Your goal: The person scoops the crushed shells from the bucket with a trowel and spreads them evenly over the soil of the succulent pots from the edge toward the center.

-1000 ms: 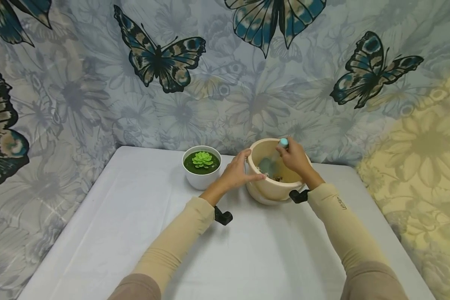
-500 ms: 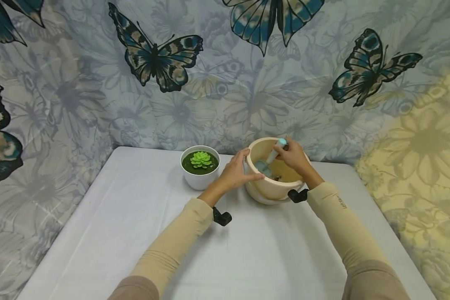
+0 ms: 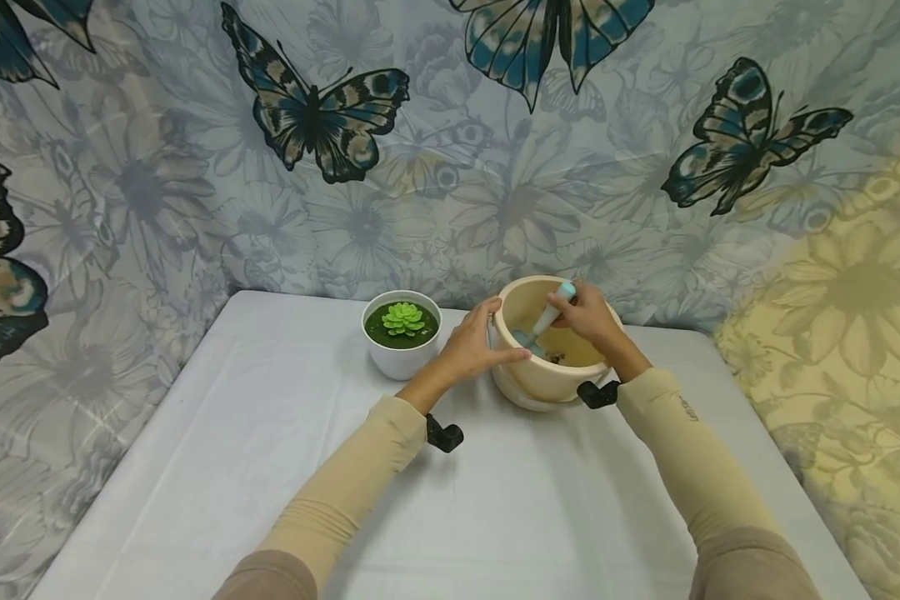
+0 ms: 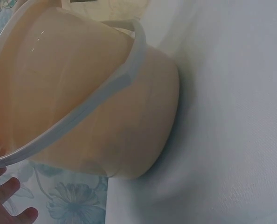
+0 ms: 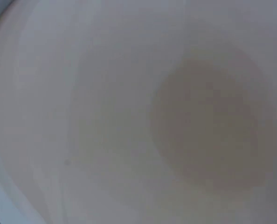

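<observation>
A cream bucket (image 3: 543,390) stands on the white table in the head view. My left hand (image 3: 471,346) rests on its left rim with thumb and fingers spread. In the left wrist view, spread fingertips (image 4: 8,189) show beside the bucket (image 4: 82,70) and its hanging grey handle (image 4: 96,95). My right hand (image 3: 588,315) reaches over the right rim and grips a small light-blue shovel (image 3: 551,315) by its handle. The shovel's blade points down inside the bucket, near small dark bits (image 3: 555,358). Only the blurred bucket wall (image 5: 106,116) fills the right wrist view.
A white pot (image 3: 401,360) with a green succulent (image 3: 402,318) stands left of the bucket, close to my left forearm. The white table (image 3: 270,433) reaches back to a butterfly-patterned cloth (image 3: 450,225) behind both containers.
The shovel has tilted, its blade swinging left and then sinking lower in the bucket. My left hand keeps its place on the rim; the bucket and pot stay put.
</observation>
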Demonstrator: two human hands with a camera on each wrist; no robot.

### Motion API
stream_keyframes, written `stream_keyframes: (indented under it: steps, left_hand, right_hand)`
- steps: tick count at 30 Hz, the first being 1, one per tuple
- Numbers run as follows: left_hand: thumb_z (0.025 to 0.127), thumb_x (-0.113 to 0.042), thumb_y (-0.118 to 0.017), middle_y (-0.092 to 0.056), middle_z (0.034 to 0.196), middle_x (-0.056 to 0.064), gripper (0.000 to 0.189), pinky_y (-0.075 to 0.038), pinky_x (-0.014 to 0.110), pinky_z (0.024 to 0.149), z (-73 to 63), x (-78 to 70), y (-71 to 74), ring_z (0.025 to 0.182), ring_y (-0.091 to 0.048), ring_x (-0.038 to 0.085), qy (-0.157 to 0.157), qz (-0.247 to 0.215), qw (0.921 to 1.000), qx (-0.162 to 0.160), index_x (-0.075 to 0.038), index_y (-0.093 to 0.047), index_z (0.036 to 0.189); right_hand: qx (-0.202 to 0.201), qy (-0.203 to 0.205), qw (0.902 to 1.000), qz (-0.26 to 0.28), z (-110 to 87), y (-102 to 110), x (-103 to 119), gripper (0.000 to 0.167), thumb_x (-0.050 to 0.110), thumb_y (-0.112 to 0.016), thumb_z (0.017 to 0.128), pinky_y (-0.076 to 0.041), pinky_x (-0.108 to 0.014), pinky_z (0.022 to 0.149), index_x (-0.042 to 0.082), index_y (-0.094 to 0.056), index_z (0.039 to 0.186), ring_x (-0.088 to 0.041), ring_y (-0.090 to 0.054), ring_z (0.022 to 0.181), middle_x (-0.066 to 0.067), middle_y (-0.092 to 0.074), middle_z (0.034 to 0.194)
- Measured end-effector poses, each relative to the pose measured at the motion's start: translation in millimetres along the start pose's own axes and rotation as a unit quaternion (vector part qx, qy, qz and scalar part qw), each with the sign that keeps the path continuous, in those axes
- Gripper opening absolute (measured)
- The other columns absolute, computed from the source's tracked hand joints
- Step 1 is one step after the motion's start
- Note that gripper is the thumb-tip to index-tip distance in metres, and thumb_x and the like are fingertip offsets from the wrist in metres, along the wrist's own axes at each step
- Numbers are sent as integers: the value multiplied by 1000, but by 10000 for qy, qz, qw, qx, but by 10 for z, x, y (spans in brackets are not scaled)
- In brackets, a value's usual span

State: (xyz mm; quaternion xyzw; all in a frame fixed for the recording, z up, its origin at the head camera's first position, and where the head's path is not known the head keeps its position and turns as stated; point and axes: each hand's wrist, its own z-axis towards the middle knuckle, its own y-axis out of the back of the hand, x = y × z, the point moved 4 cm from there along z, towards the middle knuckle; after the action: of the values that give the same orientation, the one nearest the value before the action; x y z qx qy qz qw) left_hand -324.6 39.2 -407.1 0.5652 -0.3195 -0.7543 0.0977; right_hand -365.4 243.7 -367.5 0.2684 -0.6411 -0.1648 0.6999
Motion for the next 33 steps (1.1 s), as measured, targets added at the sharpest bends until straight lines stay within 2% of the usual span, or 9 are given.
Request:
stream_keyframes:
  steps: [3,10,18,22,25,30,33]
  left_hand:
    - [79,-55,-74,-24,162,-1,98,-26,55,118,5,-10,6,149,-25,24,-5,1,10000,1,-17,-23,154]
    - [79,-55,-75,-25,162,-1,99,-25,55,118,27,-17,-7,149,-25,23,19,-85,10000,-33,-18,-23,154]
    - [79,-56,-74,-24,162,-1,98,-27,55,117,40,-33,18,149,-26,23,-54,141,9999,-34,-17,-24,153]
    - [79,-54,-75,-25,161,-1,98,-27,54,117,37,-10,20,149,-26,23,-8,81,10000,-41,-17,-23,154]
    - [79,-54,-75,-25,161,0,99,-27,53,118,34,8,2,149,-26,24,-10,36,10000,13,-17,-22,154]
    - [79,-52,-76,-26,161,1,99,-29,52,117,19,23,-4,148,-27,25,-63,-16,9999,-90,-16,-22,154]
    - [79,-52,-77,-28,160,2,100,-30,52,117,5,31,-30,147,-29,26,-67,-102,9999,-114,-16,-22,154]
  right_hand:
    - [150,-141,9998,-41,1,4,13,39,27,-48,104,-58,-38,86,-11,-51,115,-33,-70,97,-28,-62,110]
    - [173,-629,9960,606,-19,78,12,33,27,-51,102,-59,-28,81,-5,-48,111,-7,-67,77,-10,-62,97]
    - [315,-729,9938,779,-37,81,36,23,23,-52,102,-59,-27,82,0,-48,101,-8,-65,79,-7,-59,95]
    - [75,-878,9898,1118,-41,64,35,21,20,-53,101,-60,-25,76,-1,-50,101,-7,-67,73,0,-63,84]
    - [-112,-1137,9844,1335,-55,59,15,20,18,-52,101,-59,-23,71,-1,-51,103,-7,-67,67,2,-63,77]
    - [8,-1204,9854,1201,-54,35,12,23,20,-49,103,-59,-23,73,-3,-50,103,-8,-66,69,-3,-59,84]
    - [20,-1253,9823,1390,-87,47,6,26,20,-48,103,-59,-23,73,-5,-50,107,-8,-66,69,-2,-60,82]
